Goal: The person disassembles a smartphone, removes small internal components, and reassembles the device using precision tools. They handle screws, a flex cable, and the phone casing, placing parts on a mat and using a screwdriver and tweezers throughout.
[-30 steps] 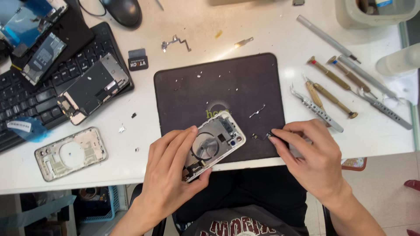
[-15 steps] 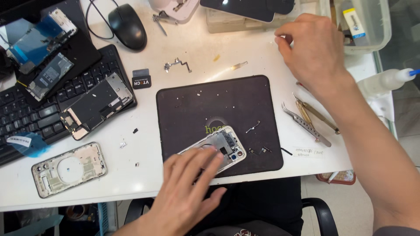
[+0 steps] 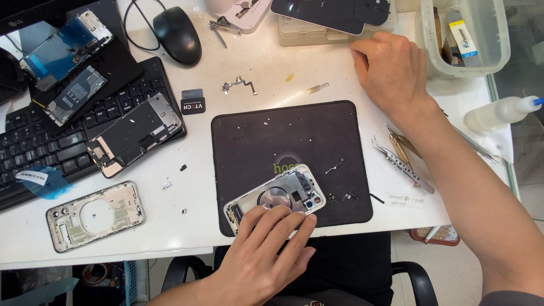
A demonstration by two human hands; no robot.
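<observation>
On top of the white desk [image 3: 272, 68] sits a dark square rubber work mat [image 3: 283, 136], and at its near edge lies the opened silver phone housing with the round coil inside [image 3: 283, 195]. My left hand [image 3: 260, 255] lies flat on the housing's near end, fingers spread, pinning it rather than gripping it. My right hand [image 3: 391, 71] is way off at the far side, fingertips down by the beige plastic case [image 3: 317, 35] under a dark phone [image 3: 323, 12]; can't tell if it's pinching anything.

Risk-wise: tiny loose screws and a small black bracket [image 3: 344, 196] sit on the mat right beside the housing, so a nudge from that palm could easily scatter them. The housing also hangs close to the mat's front edge and could slide toward my lap.

Clutter-wise: black keyboard [image 3: 34, 147] on the left with a phone board assembly [image 3: 133, 133] lying on it, a second empty silver frame [image 3: 95, 215] near the desk edge, black mouse [image 3: 177, 35], and metal tweezers [image 3: 399, 161] under my right forearm, where a sleeve could snag them.
</observation>
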